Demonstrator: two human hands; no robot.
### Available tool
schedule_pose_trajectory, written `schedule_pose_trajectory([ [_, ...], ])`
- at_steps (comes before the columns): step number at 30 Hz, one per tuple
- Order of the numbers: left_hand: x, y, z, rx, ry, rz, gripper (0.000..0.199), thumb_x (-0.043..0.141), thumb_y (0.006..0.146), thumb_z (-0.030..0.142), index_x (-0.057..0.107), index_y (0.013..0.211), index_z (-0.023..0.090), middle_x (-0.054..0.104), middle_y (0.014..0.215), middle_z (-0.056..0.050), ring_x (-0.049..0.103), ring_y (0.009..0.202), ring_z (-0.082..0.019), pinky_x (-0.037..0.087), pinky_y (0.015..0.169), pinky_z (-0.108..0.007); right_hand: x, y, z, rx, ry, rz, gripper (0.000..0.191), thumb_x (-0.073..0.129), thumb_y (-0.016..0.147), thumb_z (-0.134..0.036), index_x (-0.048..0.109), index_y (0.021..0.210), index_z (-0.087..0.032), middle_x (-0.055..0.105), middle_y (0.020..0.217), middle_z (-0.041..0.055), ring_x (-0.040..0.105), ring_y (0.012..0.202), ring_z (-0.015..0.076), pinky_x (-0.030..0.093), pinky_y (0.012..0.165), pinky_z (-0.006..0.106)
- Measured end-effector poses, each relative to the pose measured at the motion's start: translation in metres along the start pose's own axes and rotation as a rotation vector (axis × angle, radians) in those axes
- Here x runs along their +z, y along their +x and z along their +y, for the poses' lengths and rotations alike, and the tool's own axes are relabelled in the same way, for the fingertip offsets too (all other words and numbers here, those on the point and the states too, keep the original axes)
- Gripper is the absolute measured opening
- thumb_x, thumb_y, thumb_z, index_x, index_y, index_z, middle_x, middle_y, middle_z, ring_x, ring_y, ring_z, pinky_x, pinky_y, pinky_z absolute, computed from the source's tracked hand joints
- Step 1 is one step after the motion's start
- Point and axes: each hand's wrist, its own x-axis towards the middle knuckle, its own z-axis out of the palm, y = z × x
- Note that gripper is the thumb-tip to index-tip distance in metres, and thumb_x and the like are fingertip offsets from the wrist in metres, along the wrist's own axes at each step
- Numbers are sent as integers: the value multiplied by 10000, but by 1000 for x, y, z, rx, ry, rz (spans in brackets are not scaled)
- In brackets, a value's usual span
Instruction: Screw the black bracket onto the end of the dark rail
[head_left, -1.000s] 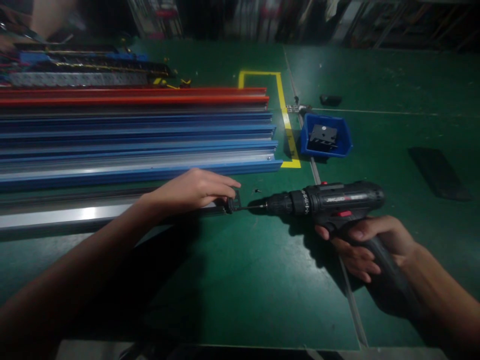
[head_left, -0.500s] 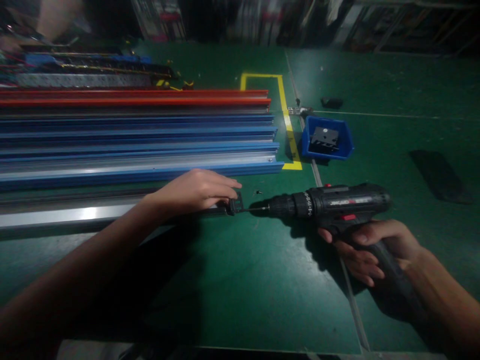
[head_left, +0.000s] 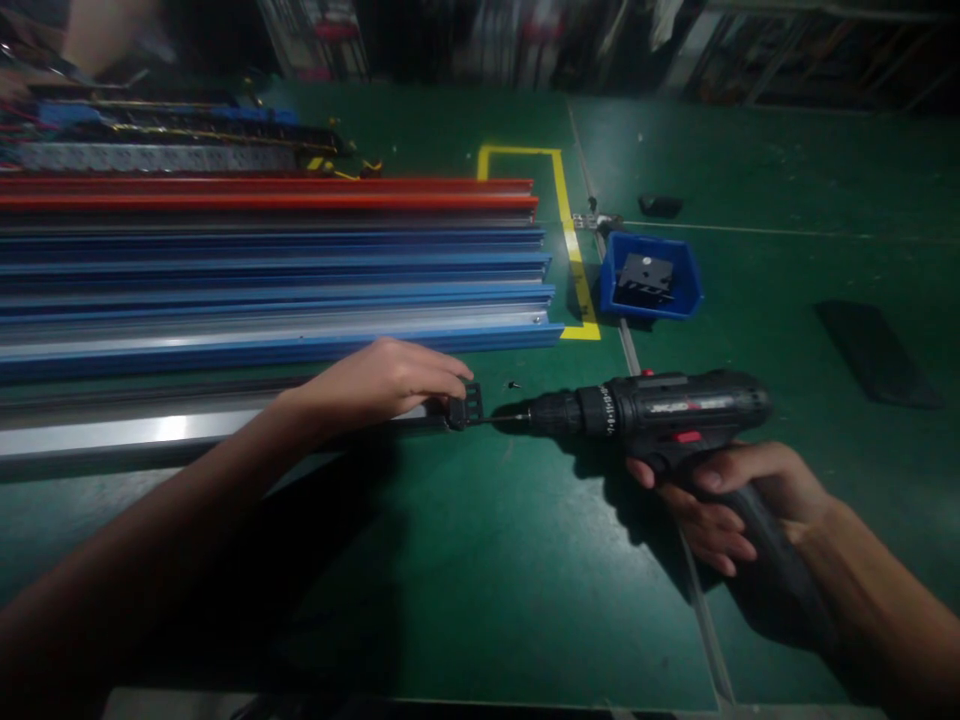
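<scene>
My right hand is wrapped round the grip of a black cordless drill, which points left. The drill's thin bit reaches a small black end piece at the right end of a silver and black rail. My left hand lies over that rail end, its fingers closed on the end piece and the rail. A small dark screw lies on the green table just above the bit.
Blue rails and a red rail lie beyond. A blue bin with dark plates stands behind the drill. Yellow tape marks the table. At the upper left are wired strips and a person's arm.
The drill and my right hand have shifted slightly left. The end piece also appears slightly further left, along with most of the view.
</scene>
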Motion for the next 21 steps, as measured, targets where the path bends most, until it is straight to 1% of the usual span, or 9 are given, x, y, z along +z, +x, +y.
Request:
schedule_pose_trajectory([
  [4, 1, 0, -1, 3, -36, -18, 323, 483, 990, 53, 772, 987, 197, 806, 1076, -51, 772, 984, -145, 593, 849, -212, -8, 3, 4, -52, 40, -73, 357, 528, 927, -225, 644, 1235, -85, 536, 624, -36, 505, 455, 90, 622, 608, 277],
  [8, 2, -1, -3, -13, -53, -32, 312, 483, 1001, 68, 764, 984, 204, 799, 1047, -43, 764, 974, -146, 586, 839, -219, -14, 2, 5, -45, 44, -42, 352, 558, 945, -253, 647, 1232, -71, 557, 615, -28, 535, 459, 97, 622, 601, 285],
  [10, 2, -1, -3, -20, -70, -37, 302, 491, 1004, 79, 764, 981, 206, 797, 1043, -41, 761, 970, -145, 583, 836, -218, -13, 1, 4, -22, 45, -9, 354, 583, 971, -335, 662, 1208, -84, 565, 608, -27, 551, 453, 102, 622, 595, 284],
  [12, 3, 0, -3, -31, -94, -42, 285, 506, 1005, 90, 766, 986, 206, 793, 1054, -43, 757, 971, -144, 578, 839, -217, -10, 1, 1, 16, 42, 36, 425, 582, 996, -468, 677, 1193, -103, 590, 607, -13, 599, 463, 128, 618, 583, 284],
  [14, 2, 1, -3, -45, -118, -51, 270, 519, 1004, 97, 768, 993, 203, 789, 1065, -48, 753, 970, -145, 575, 844, -221, -7, 2, -2, 42, 19, 80, 528, 567, 994, -585, 690, 1193, -112, 641, 637, 24, 686, 532, 181, 619, 590, 296],
  [15, 2, 1, -3, -52, -127, -58, 265, 522, 1004, 100, 768, 995, 199, 787, 1067, -51, 751, 968, -146, 574, 846, -224, -5, 3, -3, 40, -6, 96, 555, 575, 983, -610, 701, 1190, -110, 679, 679, 52, 733, 602, 212, 627, 626, 312],
  [17, 2, 2, -3, -58, -137, -70, 262, 521, 1007, 103, 766, 995, 195, 783, 1069, -55, 747, 966, -147, 572, 850, -229, -3, 4, -5, 18, -83, 108, 522, 652, 947, -562, 724, 1189, -105, 754, 822, 109, 790, 779, 263, 640, 757, 352],
  [19, 2, 2, -3, -60, -135, -75, 265, 514, 1013, 106, 762, 994, 196, 779, 1074, -55, 743, 971, -146, 570, 855, -231, -3, 5, -6, -2, -167, 86, 453, 731, 902, -441, 736, 1211, -109, 788, 951, 132, 800, 902, 282, 626, 869, 370],
  [21, 2, 1, -3, -65, -134, -74, 266, 511, 1016, 110, 759, 992, 201, 776, 1082, -54, 740, 978, -145, 567, 856, -231, -5, 5, -6, -3, -215, 58, 436, 744, 885, -343, 728, 1261, -122, 797, 985, 130, 803, 920, 279, 622, 880, 365],
])
